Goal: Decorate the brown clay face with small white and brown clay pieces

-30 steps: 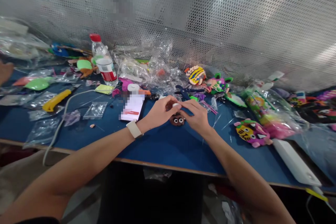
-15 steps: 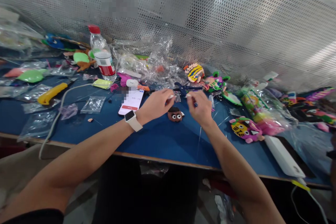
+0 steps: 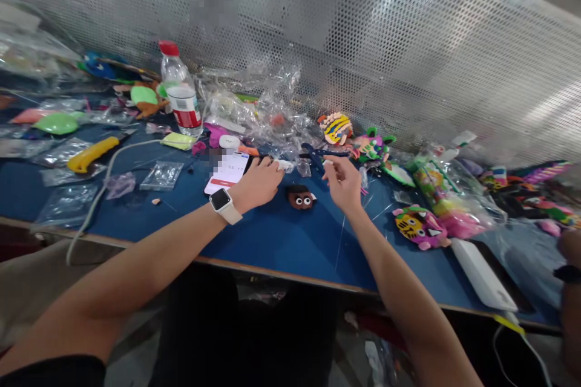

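A small brown clay face with white eyes [image 3: 300, 198] lies on the blue table [image 3: 281, 242] between my hands. My left hand [image 3: 261, 181], with a pale watch [image 3: 222, 202] on its wrist, lies low on the table just left of the face. Its fingertips are closed on a white clay lump [image 3: 285, 164]. To the right of the face, my right hand [image 3: 342, 182] is raised a little. Its thumb and forefinger pinch a tiny white bit [image 3: 327, 163].
A phone [image 3: 229, 170] lies by my left hand, with a water bottle [image 3: 181, 100], a yellow knife [image 3: 91, 154] and plastic bags further left. Blue-handled scissors [image 3: 322, 152] and clay figures, one a tiger [image 3: 417, 227], lie right. Another person's arm [image 3: 569, 290] shows at the right edge.
My hands were together over the brown face, pulling at the white clay. They have drawn apart, each with a white piece. The left hand dropped to the table.
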### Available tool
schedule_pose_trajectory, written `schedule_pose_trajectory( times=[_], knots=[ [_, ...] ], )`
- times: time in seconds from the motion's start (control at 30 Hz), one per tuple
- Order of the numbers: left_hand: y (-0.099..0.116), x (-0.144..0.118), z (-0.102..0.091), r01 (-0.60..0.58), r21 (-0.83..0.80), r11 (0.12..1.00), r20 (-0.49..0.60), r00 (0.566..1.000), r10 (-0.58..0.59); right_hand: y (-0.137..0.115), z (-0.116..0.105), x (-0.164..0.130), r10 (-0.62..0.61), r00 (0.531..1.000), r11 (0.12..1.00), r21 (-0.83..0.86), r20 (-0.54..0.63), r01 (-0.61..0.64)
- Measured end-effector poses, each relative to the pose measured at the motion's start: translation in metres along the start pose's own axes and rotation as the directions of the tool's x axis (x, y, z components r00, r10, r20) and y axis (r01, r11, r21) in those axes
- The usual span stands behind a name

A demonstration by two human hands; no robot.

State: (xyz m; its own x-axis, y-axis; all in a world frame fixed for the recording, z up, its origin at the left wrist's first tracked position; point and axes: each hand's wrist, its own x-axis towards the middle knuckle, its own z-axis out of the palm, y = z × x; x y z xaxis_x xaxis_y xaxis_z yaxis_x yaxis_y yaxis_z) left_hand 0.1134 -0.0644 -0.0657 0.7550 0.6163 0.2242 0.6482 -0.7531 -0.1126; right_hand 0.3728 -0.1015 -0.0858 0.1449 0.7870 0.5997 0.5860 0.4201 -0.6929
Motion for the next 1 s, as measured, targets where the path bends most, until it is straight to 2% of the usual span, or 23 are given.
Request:
schedule_pose_trajectory(
  times=[0.13, 0.23, 0.3, 0.4, 0.5, 0.6, 0.7, 0.8, 0.9, 1.0],
  knots=[
    [0.011, -0.001, 0.002, -0.024, -0.079, 0.997, -0.019, 1.000, 0.023, -0.013, 0.011, -0.005, -0.005, 0.984, 0.999, -0.037, 0.176, 0.011],
    [0.017, 0.000, 0.000, -0.016, -0.109, 0.994, -0.006, 1.000, 0.016, -0.009, 0.016, -0.007, 0.051, 0.953, 0.999, -0.024, 0.300, -0.046],
    [0.019, 0.000, -0.001, 0.003, -0.111, 0.994, -0.006, 1.000, -0.004, -0.004, 0.017, -0.007, 0.078, 0.942, 0.997, -0.004, 0.327, -0.081],
    [0.020, 0.002, -0.001, 0.029, -0.164, 0.986, -0.058, 0.998, -0.039, -0.002, 0.016, -0.007, 0.069, 0.955, 0.997, 0.009, 0.290, -0.075],
    [0.020, 0.006, 0.001, 0.008, -0.364, 0.931, -0.155, 0.986, -0.069, -0.008, 0.014, -0.006, 0.013, 0.974, 1.000, 0.005, 0.225, -0.015],
    [0.022, 0.010, 0.001, -0.043, -0.628, 0.777, -0.239, 0.961, -0.139, -0.016, 0.012, -0.007, -0.069, 0.976, 0.998, 0.004, 0.206, 0.070],
    [0.025, 0.011, -0.001, -0.068, -0.794, 0.604, -0.245, 0.946, -0.215, -0.020, 0.011, -0.010, -0.155, 0.965, 0.986, -0.028, 0.211, 0.165],
    [0.026, 0.012, -0.003, -0.076, -0.855, 0.513, -0.227, 0.944, -0.239, -0.021, 0.012, -0.014, -0.209, 0.958, 0.970, -0.081, 0.196, 0.228],
    [0.026, 0.013, -0.005, -0.074, -0.887, 0.457, -0.199, 0.952, -0.234, -0.024, 0.012, -0.016, -0.311, 0.929, 0.934, -0.117, 0.201, 0.338],
    [0.022, 0.013, -0.011, -0.069, -0.870, 0.488, -0.198, 0.956, -0.218, -0.025, 0.006, -0.013, -0.395, 0.897, 0.888, -0.165, 0.199, 0.428]
  ],
)
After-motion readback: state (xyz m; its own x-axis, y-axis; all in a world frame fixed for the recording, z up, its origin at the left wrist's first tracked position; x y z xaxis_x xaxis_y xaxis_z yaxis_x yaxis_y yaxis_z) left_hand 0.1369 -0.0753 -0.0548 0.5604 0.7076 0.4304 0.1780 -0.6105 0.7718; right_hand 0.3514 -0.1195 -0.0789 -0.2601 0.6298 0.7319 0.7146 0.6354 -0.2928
